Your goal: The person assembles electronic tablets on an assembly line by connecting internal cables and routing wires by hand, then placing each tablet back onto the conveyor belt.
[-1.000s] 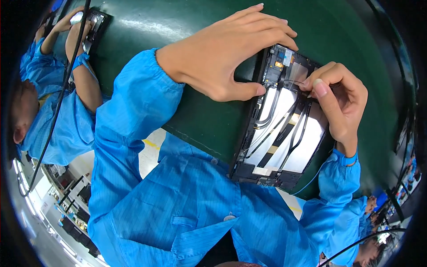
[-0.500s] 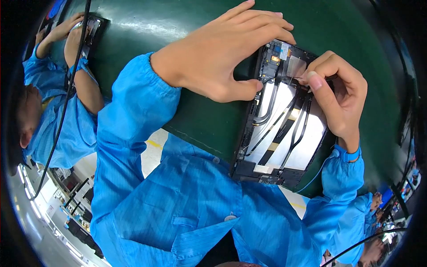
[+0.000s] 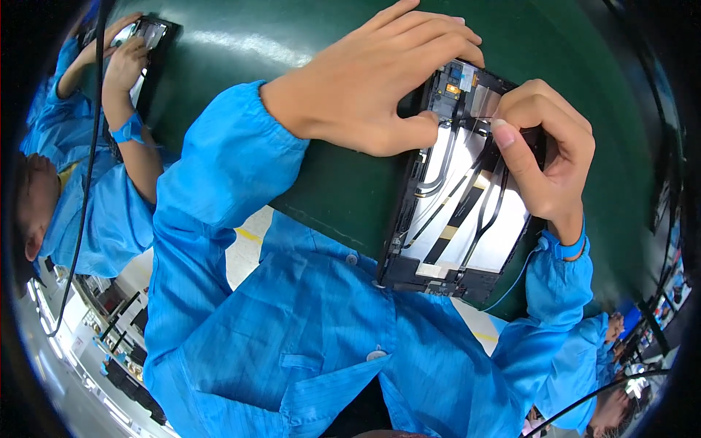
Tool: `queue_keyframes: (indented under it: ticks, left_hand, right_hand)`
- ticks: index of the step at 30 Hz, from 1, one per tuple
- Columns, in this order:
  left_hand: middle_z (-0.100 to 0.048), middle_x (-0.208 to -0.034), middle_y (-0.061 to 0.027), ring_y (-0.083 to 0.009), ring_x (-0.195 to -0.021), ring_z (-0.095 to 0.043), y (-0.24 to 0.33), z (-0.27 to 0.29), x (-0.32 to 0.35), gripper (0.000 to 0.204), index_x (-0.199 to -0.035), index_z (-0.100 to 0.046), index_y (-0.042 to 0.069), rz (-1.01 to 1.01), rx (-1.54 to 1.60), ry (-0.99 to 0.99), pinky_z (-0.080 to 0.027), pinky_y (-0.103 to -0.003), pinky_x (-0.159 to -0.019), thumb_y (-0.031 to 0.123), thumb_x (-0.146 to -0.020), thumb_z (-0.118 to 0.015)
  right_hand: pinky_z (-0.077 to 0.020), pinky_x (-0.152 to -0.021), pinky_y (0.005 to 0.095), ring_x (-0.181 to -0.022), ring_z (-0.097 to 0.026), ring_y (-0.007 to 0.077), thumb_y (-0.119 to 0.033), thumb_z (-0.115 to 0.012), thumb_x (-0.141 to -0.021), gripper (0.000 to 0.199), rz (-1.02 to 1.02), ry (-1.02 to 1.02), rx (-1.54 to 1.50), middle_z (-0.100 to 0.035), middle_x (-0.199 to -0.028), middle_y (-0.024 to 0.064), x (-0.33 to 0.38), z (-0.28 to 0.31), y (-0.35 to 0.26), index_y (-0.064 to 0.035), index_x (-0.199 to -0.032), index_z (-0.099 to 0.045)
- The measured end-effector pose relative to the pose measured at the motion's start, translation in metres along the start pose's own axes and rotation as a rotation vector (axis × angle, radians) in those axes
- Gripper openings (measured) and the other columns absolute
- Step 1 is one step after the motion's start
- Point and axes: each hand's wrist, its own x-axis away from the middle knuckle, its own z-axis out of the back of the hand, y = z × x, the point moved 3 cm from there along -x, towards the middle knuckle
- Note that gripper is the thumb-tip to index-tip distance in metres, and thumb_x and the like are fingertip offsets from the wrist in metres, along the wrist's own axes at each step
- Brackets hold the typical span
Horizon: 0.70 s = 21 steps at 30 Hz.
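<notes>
From where I stand, an opened, flat rectangular device with a black frame and a shiny silver inner plate (image 3: 431, 237) is at the near edge of the dark green tabletop (image 3: 343, 193), its lower end close to the front of the person's bright blue button-up jacket (image 3: 292, 314). Whether it lies quite flat, I can't tell.

The bare left hand (image 3: 372, 91) is spread wide around the device's upper left corner, thumb at the side edge and fingers reaching over the top edge. The bare right hand (image 3: 549, 146) bends over the upper right part, thumb and forefinger in a narrow pinch beside a thin dark wire (image 3: 482, 119); I can't tell whether they hold it.

Black cables (image 3: 491, 212) run down the silver plate. A blue wristband (image 3: 566, 248) circles the right wrist. At the far left, a co-worker in blue handles another dark-framed device (image 3: 151, 36).
</notes>
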Motion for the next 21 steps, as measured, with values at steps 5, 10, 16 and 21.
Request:
queue_keyframes:
  ticks: [5,10,16,21]
  left_hand:
    - [-0.050,-0.150,-0.0304,-0.0483,-0.149,-0.043,0.0040,0.0013,-0.0026,0.072,-0.144,-0.052,-0.003,-0.007,-0.004,0.048,-0.022,-0.072,-0.128,0.032,-0.083,-0.068]
    - [-0.051,-0.149,-0.0305,-0.0479,-0.150,-0.043,0.0050,0.0014,-0.0019,0.070,-0.143,-0.052,-0.003,-0.026,-0.025,0.055,-0.022,-0.073,-0.128,0.031,-0.083,-0.068]
    - [-0.052,-0.148,-0.0300,-0.0471,-0.150,-0.043,0.0067,-0.0039,-0.0037,0.067,-0.142,-0.051,-0.004,-0.019,-0.063,0.080,-0.021,-0.073,-0.129,0.028,-0.085,-0.068]
    - [-0.052,-0.148,-0.0295,-0.0466,-0.151,-0.043,0.0100,-0.0073,-0.0027,0.066,-0.142,-0.051,-0.003,0.007,-0.066,0.088,-0.021,-0.072,-0.129,0.027,-0.086,-0.068]
  right_hand:
    - [-0.0438,-0.062,0.0259,-0.072,-0.061,0.0129,-0.003,-0.078,-0.094,0.009,0.021,0.026,0.009,-0.070,-0.088,0.0086,0.0005,0.0010,-0.0014,0.0016,-0.088,-0.073]
    - [-0.0445,-0.063,0.0266,-0.073,-0.062,0.0149,-0.003,-0.078,-0.093,0.010,0.073,0.013,0.033,-0.071,-0.086,0.0099,-0.0019,0.0026,-0.0011,0.0021,-0.087,-0.074]
    - [-0.0441,-0.063,0.0293,-0.073,-0.061,0.0183,-0.003,-0.080,-0.091,0.011,0.091,-0.003,0.038,-0.069,-0.083,0.0100,-0.0006,0.0032,-0.0006,0.0020,-0.084,-0.072]
    - [-0.0406,-0.063,0.0316,-0.072,-0.057,0.0185,-0.008,-0.081,-0.091,0.016,0.151,-0.046,0.076,-0.064,-0.077,0.0087,-0.0003,0.0067,0.0014,0.0014,-0.081,-0.071]
